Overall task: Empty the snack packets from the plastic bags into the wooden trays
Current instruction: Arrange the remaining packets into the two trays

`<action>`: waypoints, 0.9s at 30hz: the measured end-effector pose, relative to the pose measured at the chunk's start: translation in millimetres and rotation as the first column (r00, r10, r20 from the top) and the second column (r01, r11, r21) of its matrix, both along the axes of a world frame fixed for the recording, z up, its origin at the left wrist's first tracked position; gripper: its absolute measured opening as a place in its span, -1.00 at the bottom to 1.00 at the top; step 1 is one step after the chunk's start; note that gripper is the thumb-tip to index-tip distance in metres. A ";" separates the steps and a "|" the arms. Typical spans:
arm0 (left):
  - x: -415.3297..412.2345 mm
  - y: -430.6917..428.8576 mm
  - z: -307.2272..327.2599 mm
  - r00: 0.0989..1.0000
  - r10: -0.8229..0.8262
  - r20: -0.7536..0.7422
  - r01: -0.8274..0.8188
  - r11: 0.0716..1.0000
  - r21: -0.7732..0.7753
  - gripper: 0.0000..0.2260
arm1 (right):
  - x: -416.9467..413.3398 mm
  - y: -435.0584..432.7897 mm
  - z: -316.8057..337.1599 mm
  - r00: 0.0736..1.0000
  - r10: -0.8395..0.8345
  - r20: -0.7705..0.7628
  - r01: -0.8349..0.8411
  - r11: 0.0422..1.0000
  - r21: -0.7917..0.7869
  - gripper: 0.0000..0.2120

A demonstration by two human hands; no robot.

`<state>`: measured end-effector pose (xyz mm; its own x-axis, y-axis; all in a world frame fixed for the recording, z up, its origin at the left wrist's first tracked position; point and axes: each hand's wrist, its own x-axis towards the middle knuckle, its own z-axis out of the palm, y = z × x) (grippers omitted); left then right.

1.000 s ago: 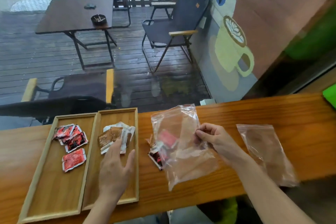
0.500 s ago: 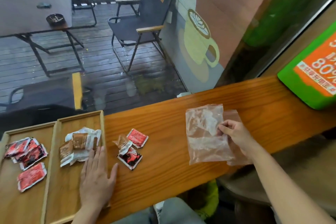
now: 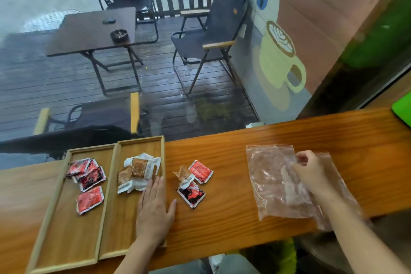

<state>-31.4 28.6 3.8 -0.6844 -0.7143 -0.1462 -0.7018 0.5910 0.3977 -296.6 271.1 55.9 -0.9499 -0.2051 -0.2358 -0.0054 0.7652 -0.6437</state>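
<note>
left hand [image 3: 154,211] flat, covering tray [image 3: 140,147] edge — right hand [image 3: 311,171] pinches blurred bags [image 3: 273,182].

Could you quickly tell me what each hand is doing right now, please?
Left hand: open, flat on the right light wooden tray, holding nothing.
Right hand: fingers resting on the clear plastic bags; grip cannot be told.
</note>
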 end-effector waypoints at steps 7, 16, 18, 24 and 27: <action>-30.0 -10.1 21.9 0.983 0.040 -0.177 -0.045 0.999 -0.021 -0.73 | 45.9 -89.3 5.3 0.942 0.333 0.044 -0.323 0.934 -0.152 -0.80; -78.4 -20.9 17.6 0.999 -0.053 0.006 0.053 0.999 -0.001 -0.55 | 85.2 -161.4 -19.1 0.836 0.529 0.146 -0.532 0.847 -0.022 -0.70; -79.9 -22.0 13.7 0.994 -0.040 0.100 0.040 0.999 -0.007 -0.60 | 87.4 -165.5 -24.1 0.859 0.486 0.159 -0.494 0.869 0.015 -0.61; -84.8 -27.2 18.6 0.976 -0.022 0.219 0.004 0.997 0.082 -0.70 | 93.7 -173.1 -33.6 0.891 0.442 0.101 -0.452 0.879 0.147 -0.45; -78.7 -30.8 30.0 0.996 0.035 0.079 -0.059 0.943 0.328 -0.83 | 98.3 -178.1 -38.1 0.883 0.462 0.090 -0.470 0.864 0.181 -0.43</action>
